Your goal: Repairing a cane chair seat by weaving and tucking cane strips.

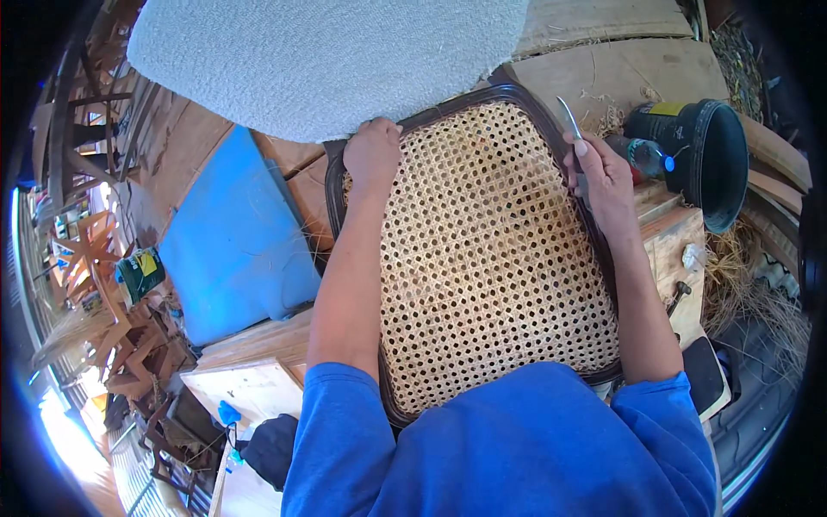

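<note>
Tan cane mesh (491,241) set in dark wooden frame (536,110), lower end close against blue shirt (517,439); exact tilt hard to judge. Left hand (373,155) curled firmly over upper left corner of frame, apparently steadying. Right hand (606,177) clamped around slim metal blade (568,118), tip pointing up and away from shirt, beside upper right of frame; cannot tell contact or gap between hand and frame. Pale fluffy cushion (327,60) just beyond top edge; green bucket (719,168) and plastic bottle (646,158) to right. Step in hand, by judgement: trimming or tucking cane along frame. Next move probably calls for steady left grip, blade tip turned down to edge, light pressure to spare mesh.
</note>
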Available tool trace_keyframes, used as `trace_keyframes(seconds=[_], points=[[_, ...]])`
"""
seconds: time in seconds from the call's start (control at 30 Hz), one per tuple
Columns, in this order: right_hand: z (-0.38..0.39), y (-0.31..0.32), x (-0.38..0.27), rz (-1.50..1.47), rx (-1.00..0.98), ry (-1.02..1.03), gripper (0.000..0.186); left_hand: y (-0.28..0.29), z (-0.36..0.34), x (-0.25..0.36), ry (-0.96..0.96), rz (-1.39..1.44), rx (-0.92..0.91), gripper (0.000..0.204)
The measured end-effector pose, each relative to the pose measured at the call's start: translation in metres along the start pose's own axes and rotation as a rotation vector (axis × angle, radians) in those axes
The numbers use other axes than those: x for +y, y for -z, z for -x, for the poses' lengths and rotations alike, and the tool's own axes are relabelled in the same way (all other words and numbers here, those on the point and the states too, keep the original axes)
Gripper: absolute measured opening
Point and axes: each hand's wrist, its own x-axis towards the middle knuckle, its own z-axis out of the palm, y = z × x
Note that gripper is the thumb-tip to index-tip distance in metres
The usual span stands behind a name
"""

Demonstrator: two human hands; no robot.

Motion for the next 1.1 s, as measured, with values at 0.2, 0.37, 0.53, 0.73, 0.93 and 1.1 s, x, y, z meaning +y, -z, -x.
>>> trace_keyframes(seconds=[0.2, 0.37, 0.53, 0.73, 0.93, 1.1], points=[[-0.001, -0.002, -0.004, -0.184, 0.066, -0.045, 0.028, 0.015, 0.041, 0.003, -0.162, 0.093, 0.085, 0.033], [0.002, 0.01, 0.005, -0.14, 0.034, -0.019, 0.023, 0.009, 0.145, 0.059, -0.24, -0.295, 0.023, 0.049], [0.072, -0.022, -0.018, -0.059, -0.065, -0.15, 0.019, 0.044, 0.227, 0.095, -0.271, -0.023, -0.13, 0.056], [0.172, -0.058, 0.009, 0.119, -0.074, 0.515, 0.026, 0.083, 0.28, 0.149, 0.0, 0.873, -0.371, 0.046], [0.207, -0.022, -0.004, 0.114, -0.18, 0.356, 0.024, 0.074, 0.298, 0.164, -0.002, 0.871, -0.298, 0.041], [0.243, 0.067, -0.007, 0.258, 0.108, 0.252, 0.021, 0.059, 0.287, 0.162, 0.175, 1.141, -0.408, 0.041]])
